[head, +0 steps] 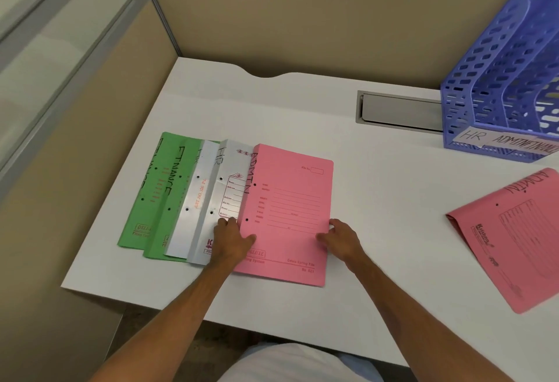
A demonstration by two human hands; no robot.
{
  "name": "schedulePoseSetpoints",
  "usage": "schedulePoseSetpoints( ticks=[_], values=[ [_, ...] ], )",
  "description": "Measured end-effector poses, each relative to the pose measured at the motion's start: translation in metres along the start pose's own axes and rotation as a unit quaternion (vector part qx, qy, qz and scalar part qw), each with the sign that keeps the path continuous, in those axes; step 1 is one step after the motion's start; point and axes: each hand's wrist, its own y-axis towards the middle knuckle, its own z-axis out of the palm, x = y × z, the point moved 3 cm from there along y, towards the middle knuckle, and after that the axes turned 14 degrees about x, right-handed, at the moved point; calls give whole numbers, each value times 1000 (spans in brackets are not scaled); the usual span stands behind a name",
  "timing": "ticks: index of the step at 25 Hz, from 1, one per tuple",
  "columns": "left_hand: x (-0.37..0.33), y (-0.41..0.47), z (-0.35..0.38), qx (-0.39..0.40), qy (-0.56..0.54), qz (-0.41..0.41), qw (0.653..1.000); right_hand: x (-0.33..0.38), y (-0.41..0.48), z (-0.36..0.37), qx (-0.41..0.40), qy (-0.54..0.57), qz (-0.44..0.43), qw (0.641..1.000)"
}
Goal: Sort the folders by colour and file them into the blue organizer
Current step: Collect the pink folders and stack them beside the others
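Observation:
Folders lie fanned on the white desk (378,200): two green ones (157,188) marked FINANCE at the left, two white ones (208,188) marked HR in the middle, and a pink one (290,200) marked ADMIN on top at the right. My left hand (234,241) grips the pink folder's lower left edge, thumb on its cover. My right hand (338,238) holds its right edge. A second pink ADMIN folder (520,239) lies apart at the far right. The blue organizer (496,85) stands at the back right, labelled HR, ADMIN, FINANCE.
A grey cable hatch (399,111) is set into the desk just left of the organizer. Beige partition walls close the desk at the back and left. The desk's front edge runs near my body.

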Motion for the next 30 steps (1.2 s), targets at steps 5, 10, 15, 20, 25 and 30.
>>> schedulePoseSetpoints(
  ticks=[5,10,15,20,25,30],
  values=[
    [-19,-6,-4,-35,56,34,997,-9,-5,-12,0,-76,-10,997],
    [-67,-15,6,-39,34,121,991,-33,-20,-49,-15,-83,-23,996],
    [-145,-27,54,9,27,187,982,-75,-49,-111,-73,-114,-61,989],
    [-241,-41,130,59,53,238,968,-140,-83,-193,-113,-91,-96,985],
    [-335,-54,216,115,73,257,957,-234,-116,-281,-205,23,-52,977],
    [-402,-53,267,188,61,244,949,-319,-142,-334,-274,99,47,956]
  ],
)
